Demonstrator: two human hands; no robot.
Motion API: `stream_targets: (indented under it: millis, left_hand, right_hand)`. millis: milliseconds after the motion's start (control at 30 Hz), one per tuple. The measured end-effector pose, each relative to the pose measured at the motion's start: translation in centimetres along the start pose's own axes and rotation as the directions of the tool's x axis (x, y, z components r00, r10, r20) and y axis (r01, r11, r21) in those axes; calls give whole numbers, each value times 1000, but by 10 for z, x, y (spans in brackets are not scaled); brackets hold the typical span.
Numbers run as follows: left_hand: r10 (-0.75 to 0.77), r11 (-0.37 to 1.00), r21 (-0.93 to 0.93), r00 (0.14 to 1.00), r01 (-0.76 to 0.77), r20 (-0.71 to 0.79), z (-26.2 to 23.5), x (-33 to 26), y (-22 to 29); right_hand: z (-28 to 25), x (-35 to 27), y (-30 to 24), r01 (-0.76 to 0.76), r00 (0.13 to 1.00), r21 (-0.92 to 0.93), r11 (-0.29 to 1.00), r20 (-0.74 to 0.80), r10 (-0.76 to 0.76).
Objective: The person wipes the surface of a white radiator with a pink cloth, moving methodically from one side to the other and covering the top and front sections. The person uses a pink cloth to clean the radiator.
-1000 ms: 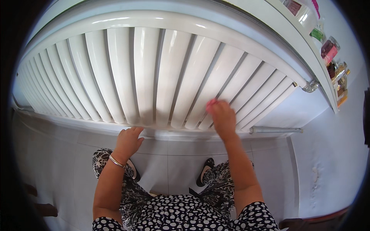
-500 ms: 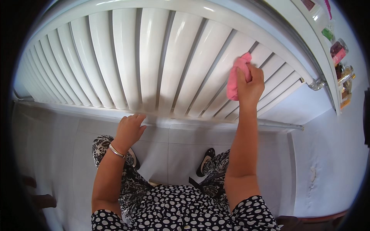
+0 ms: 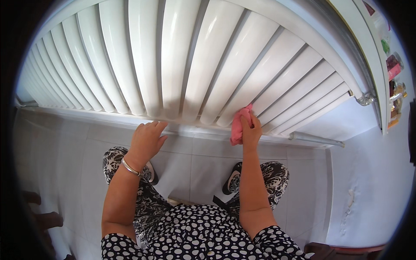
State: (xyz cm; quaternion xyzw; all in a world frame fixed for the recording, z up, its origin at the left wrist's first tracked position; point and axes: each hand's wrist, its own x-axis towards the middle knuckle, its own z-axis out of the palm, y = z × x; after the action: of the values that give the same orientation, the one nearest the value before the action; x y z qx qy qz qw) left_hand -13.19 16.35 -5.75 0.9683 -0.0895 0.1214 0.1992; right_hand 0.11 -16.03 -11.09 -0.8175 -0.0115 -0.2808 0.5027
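A white radiator [image 3: 180, 65] with tall rounded columns fills the upper part of the view. My right hand [image 3: 251, 132] is closed on a bunched pink cloth [image 3: 236, 129], which lies against the lower ends of the columns, right of centre. Near the radiator's bottom edge, on the left, my left hand [image 3: 146, 142] holds nothing. Its fingers point forward with the thumb apart; whether the fingertips touch the bottom edge I cannot tell. A silver bangle [image 3: 130, 167] circles my left wrist.
A valve fitting [image 3: 365, 99] and a pipe [image 3: 318, 139] are at the radiator's right end. Small packages and jars [image 3: 395, 82] stand at the upper right, beyond a white ledge [image 3: 376, 56]. Brown wooden furniture [image 3: 50, 220] shows at lower left. Grey floor tiles [image 3: 175, 173] lie below.
My right hand has moved down and to the left with the pink cloth, from mid-column to the columns' lower ends. My left hand stays almost where it was. The view has shifted slightly.
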Motion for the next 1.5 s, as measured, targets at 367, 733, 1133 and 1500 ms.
stream_targets:
  millis: [367,733,1133,1500]
  left_hand:
    - [-43,999,-13,999,43,20,2,5,-3]
    - [-25,999,-24,999,24,-24,9,3,-7]
    - [10,1000,-19,998,-11,-57,1,-2,-3]
    - [11,1000,-13,1000,-11,-14,-4,-1,1]
  right_hand:
    - [22,-37,66,-433,900,194,880,146,410]
    - [-38,70,-87,162,986,-52,985,-35,-164]
    - [-49,120,-149,333,923,42,942,-219,-316]
    - [1,15,-2,-1,999,-78,997,-33,-2]
